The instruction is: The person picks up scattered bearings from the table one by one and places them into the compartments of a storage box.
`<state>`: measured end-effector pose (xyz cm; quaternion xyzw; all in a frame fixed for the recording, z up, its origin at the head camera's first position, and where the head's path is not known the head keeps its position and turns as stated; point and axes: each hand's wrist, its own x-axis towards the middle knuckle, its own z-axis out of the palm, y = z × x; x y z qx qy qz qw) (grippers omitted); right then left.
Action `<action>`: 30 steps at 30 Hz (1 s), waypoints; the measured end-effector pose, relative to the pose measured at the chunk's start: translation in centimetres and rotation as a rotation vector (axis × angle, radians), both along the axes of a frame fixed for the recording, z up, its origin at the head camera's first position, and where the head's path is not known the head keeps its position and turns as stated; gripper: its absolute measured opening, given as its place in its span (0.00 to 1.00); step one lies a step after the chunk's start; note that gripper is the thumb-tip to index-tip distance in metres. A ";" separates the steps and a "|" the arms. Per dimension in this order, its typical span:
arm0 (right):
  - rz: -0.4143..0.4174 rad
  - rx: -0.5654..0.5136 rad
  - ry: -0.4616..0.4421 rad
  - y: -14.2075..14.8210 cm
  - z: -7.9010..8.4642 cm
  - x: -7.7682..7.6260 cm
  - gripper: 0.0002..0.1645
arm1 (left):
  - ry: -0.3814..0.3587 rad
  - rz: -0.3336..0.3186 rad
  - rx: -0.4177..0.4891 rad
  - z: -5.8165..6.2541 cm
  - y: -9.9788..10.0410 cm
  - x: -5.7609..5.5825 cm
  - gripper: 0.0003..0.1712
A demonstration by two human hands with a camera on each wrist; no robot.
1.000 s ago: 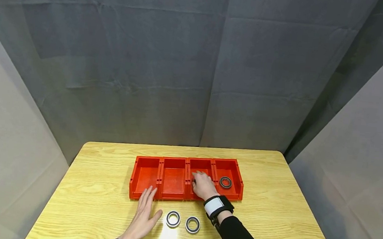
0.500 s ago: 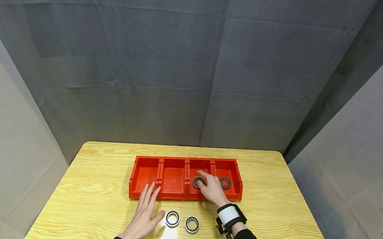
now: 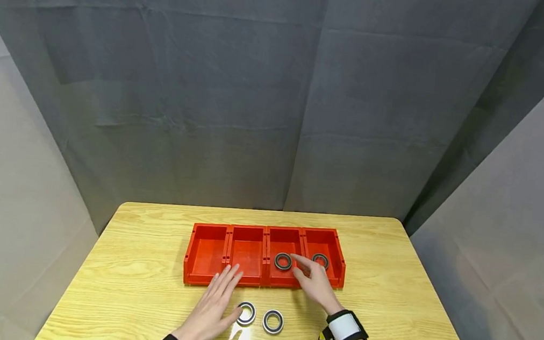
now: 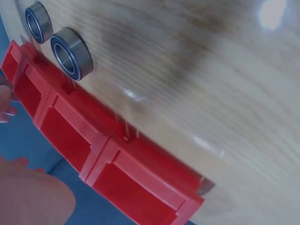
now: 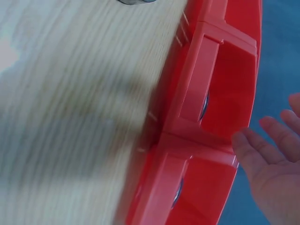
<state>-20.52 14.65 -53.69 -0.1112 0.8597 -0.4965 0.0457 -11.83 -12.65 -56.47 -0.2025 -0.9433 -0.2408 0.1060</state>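
My right hand (image 3: 316, 285) hovers with relaxed, parted fingers over the front of the two right compartments of a red bin row (image 3: 244, 284), holding nothing. A ball bearing (image 3: 283, 268) lies flat in the third compartment from the left, just beside its fingertips. Another ball bearing (image 3: 321, 256) is in the rightmost compartment, partly hidden by that hand. My left hand (image 3: 208, 315) is spread, fingertips at the front edge of the second compartment. Its thumb overlaps a loose ball bearing (image 3: 253, 315) on the table. To the right lies one more ball bearing (image 3: 272, 331).
The light wooden table (image 3: 137, 266) carries the bin row near its back. A grey curtain (image 3: 219, 106) hangs behind, and pale cloth panels (image 3: 9, 179) stand at both sides. The two left compartments show bare red floors.
My right hand has let go of the bearing in the third compartment and drawn back to the right and toward me. My left hand has shifted slightly right.
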 end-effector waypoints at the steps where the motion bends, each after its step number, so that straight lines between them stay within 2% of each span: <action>1: -0.002 -0.023 -0.009 0.3 -0.1 0.2 0.24 | -0.011 -0.010 -0.012 0.1 0.1 0.0 0.46; 8: -0.043 -0.116 -0.034 1.6 -0.3 1.4 0.22 | -0.011 -0.084 -0.124 1.0 0.9 -0.2 0.43; 11: -0.043 -0.171 -0.051 2.1 -0.2 1.8 0.21 | -0.031 -0.116 -0.126 1.3 1.4 -0.4 0.42; 18: -0.043 -0.247 -0.139 3.3 -0.4 2.8 0.23 | -0.137 -0.185 -0.174 2.1 2.8 -0.6 0.40; 21: -0.061 -0.271 -0.166 3.6 -0.7 3.2 0.23 | -0.160 -0.218 -0.192 2.2 3.4 -0.7 0.38; 24: -0.090 -0.278 -0.181 3.9 -1.0 3.5 0.23 | -0.156 -0.256 -0.217 2.4 4.0 -0.9 0.36; 30: -0.163 -0.309 -0.186 4.5 -1.6 4.1 0.21 | -0.099 -0.315 -0.337 2.5 5.3 -1.4 0.30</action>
